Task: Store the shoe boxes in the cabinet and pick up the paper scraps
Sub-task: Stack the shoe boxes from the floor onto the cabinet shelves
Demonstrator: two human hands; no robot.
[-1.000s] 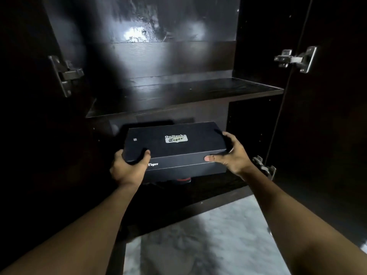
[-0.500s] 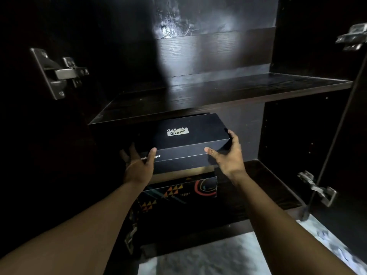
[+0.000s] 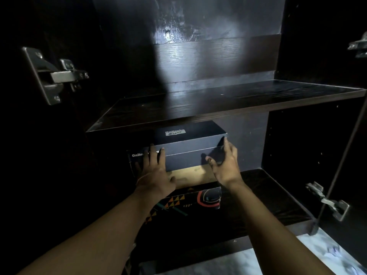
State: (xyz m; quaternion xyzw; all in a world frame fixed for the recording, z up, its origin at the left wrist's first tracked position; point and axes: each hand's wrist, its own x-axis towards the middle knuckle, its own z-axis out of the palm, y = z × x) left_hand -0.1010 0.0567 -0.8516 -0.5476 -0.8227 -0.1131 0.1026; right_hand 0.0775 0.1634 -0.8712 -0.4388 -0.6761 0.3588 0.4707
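Head view, looking into the open cabinet (image 3: pixel 218 100). A dark blue shoe box (image 3: pixel 190 147) sits in the lower compartment, just under the middle shelf, on top of a patterned shoe box (image 3: pixel 200 197) that rests on the lower shelf (image 3: pixel 268 195). The blue box lies further back than the patterned one, so a tan strip of the lower box's top shows in front of it. Stacking the two probably keeps them in one column and leaves the right half of the shelf for other boxes.

The left hand (image 3: pixel 155 175) lies flat on the blue box's front face. Its fingers are straight and slightly spread and point upward, which suggests pushing rather than gripping. The right hand (image 3: pixel 226 165) brackets the box's right front corner. Its fingers run nearly straight up the end panel to the lid edge, and its thumb is set apart on the front face, so it seems to steer and square the box. Neither hand curls round anything.

Metal hinges (image 3: pixel 57 76) mark the door frames on either side. Pale shapes (image 3: pixel 333 253) lie on the marbled floor (image 3: pixel 258 261) at lower right, too blurred to identify.
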